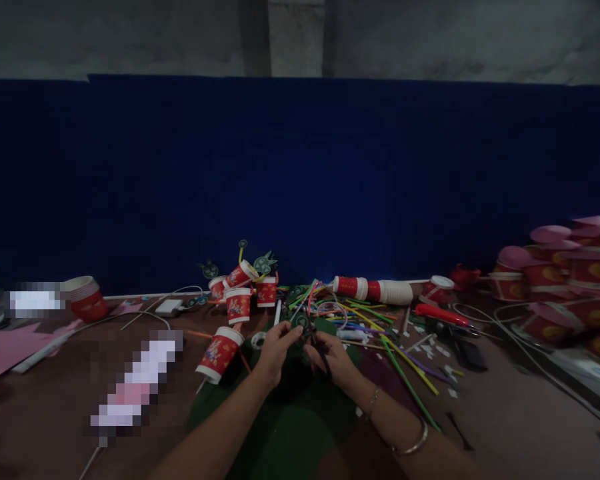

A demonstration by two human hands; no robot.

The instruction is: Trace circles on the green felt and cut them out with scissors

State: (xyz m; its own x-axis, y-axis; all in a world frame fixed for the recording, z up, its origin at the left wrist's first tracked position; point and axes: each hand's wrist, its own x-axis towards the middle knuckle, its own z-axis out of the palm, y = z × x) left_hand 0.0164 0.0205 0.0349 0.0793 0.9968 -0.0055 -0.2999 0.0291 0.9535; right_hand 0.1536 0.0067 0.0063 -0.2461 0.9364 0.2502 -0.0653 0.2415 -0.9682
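My left hand (276,350) and my right hand (333,359) meet over a dark green sheet (290,413) at the table's middle. The left fingers pinch a small dark green cut-out piece (301,323). My right hand is closed round dark scissors (322,352) whose tips touch that piece. A red paper cup (219,353) lies tilted just left of my left hand. Coloured straws (360,320) lie scattered right behind my hands.
Several red cups with green cut-outs on straws (245,283) stand behind. A sleeve of stacked cups (375,290) lies at the back. Red and pink stacked bowls (570,280) fill the right side. Pink paper (5,347), cables and a red tool (440,313) also lie here.
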